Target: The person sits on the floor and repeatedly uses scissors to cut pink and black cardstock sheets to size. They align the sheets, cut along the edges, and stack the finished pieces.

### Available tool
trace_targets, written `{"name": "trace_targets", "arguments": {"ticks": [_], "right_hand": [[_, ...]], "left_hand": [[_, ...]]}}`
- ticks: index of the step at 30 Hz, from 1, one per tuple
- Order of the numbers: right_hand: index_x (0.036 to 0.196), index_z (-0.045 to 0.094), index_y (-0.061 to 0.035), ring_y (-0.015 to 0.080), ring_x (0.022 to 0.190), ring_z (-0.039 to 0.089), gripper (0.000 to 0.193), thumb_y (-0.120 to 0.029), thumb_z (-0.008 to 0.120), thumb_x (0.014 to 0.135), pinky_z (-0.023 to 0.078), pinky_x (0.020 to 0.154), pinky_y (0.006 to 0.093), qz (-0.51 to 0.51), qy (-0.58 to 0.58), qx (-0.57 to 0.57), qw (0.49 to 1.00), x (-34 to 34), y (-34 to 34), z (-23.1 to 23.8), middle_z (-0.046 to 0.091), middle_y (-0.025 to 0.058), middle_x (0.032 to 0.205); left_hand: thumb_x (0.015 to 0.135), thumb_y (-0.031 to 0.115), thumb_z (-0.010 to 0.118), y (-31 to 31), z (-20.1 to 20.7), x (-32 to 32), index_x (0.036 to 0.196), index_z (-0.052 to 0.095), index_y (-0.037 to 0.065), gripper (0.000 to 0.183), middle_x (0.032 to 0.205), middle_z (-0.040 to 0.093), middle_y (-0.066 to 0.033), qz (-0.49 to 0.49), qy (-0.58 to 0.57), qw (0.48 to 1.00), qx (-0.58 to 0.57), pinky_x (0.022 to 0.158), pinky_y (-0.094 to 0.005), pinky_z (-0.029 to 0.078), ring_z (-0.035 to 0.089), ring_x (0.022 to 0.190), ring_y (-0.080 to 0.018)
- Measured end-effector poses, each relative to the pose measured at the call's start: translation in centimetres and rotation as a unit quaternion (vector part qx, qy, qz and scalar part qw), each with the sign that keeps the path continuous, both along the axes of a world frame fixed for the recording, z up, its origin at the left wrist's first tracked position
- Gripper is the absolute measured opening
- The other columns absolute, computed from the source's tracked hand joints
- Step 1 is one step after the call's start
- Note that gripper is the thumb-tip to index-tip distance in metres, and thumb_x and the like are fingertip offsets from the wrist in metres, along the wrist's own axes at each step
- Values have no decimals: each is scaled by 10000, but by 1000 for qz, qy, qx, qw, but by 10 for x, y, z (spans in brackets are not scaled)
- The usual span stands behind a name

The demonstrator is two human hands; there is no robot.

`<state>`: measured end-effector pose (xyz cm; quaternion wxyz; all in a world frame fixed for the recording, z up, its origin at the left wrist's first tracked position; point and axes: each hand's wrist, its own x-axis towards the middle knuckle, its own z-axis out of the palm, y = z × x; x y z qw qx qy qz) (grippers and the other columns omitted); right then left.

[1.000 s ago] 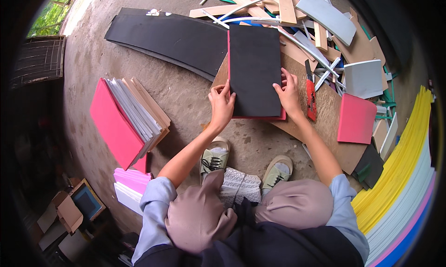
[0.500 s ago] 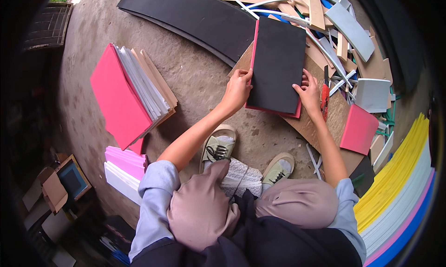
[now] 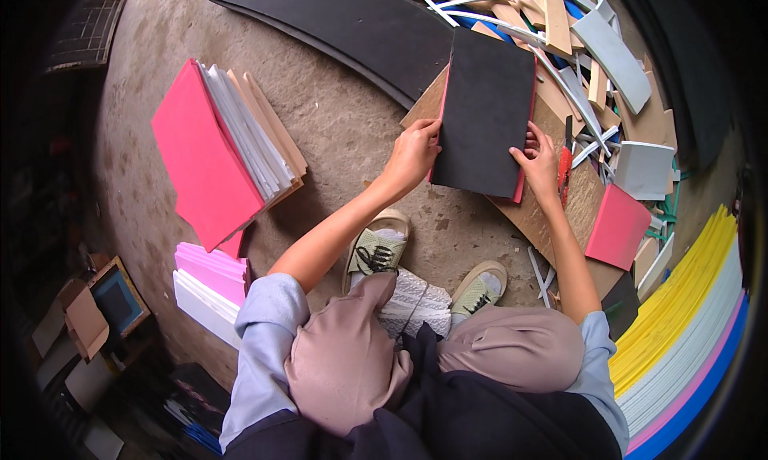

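My left hand [image 3: 414, 158] pinches the left edge of a black foam sheet [image 3: 486, 112]. On the opposite edge, the fingers of my right hand [image 3: 538, 162] are bent, thumb on top. Beneath the black sheet lies a red foam sheet [image 3: 519, 190], showing only as thin strips along the sides and lower right corner. Both sheets lie over a brown board [image 3: 552, 220]. Just right of my right hand rests a red-handled cutter knife [image 3: 565, 172] with a dark blade.
Left on the floor stands a stack of red sheets [image 3: 204, 156], with grey and tan ones; pink sheets [image 3: 212, 270] lie nearer. A long black sheet [image 3: 336, 32] lies beyond. Offcuts [image 3: 556, 20] heap up far right. Yellow sheets [image 3: 672, 300] are piled near right.
The black sheet has shifted slightly right over the red one, covering most of the red strip on its left. Both hands have moved slightly right with it.
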<state>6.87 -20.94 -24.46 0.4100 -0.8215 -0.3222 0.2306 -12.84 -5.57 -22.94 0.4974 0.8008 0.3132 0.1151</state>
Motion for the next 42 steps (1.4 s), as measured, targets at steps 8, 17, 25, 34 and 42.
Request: {"name": "trace_targets", "arguments": {"ticks": [8, 17, 25, 34, 42], "right_hand": [[1190, 454, -9, 160, 840, 551, 567, -32, 688, 674, 490, 693, 260, 7, -2, -1, 1000, -2, 2, 3, 488, 90, 993], [1197, 452, -19, 153, 875, 534, 566, -18, 686, 682, 487, 714, 250, 3, 28, 17, 999, -2, 0, 2, 464, 86, 1023], [1188, 448, -15, 171, 841, 554, 572, -61, 694, 673, 490, 702, 271, 13, -5, -3, 1000, -1, 0, 2, 487, 99, 1022], [1205, 417, -15, 180, 836, 551, 581, -41, 677, 686, 488, 710, 276, -7, 14, -5, 1000, -1, -2, -7, 486, 115, 1027], [1252, 386, -25, 172, 885, 521, 641, -14, 674, 679, 464, 714, 269, -4, 51, -8, 999, 0, 0, -2, 453, 102, 1046]], "left_hand": [[734, -80, 521, 1, -1, 0, 1184, 473, 5, 461, 1142, 506, -143, 6, 8, 1000, 12, 825, -310, 499, 570, 966, -237], [710, -101, 506, 1, 8, 1, 1204, 453, 7, 509, 1155, 500, -126, 3, 8, 1000, 8, 834, -301, 490, 577, 949, -234], [693, -104, 495, 3, -1, 1, 1203, 439, -16, 520, 1163, 486, -144, 9, -24, 1000, -14, 804, -331, 484, 560, 950, -263], [724, 34, 580, 16, -6, 16, 1260, 323, -31, 598, 1076, 441, -192, -60, 16, 986, 156, 808, -371, 449, 513, 935, -312], [618, 143, 733, 36, -4, 54, 1202, 338, -74, 738, 1092, 399, -198, -11, 12, 987, 157, 828, -388, 415, 438, 976, -345]]}}
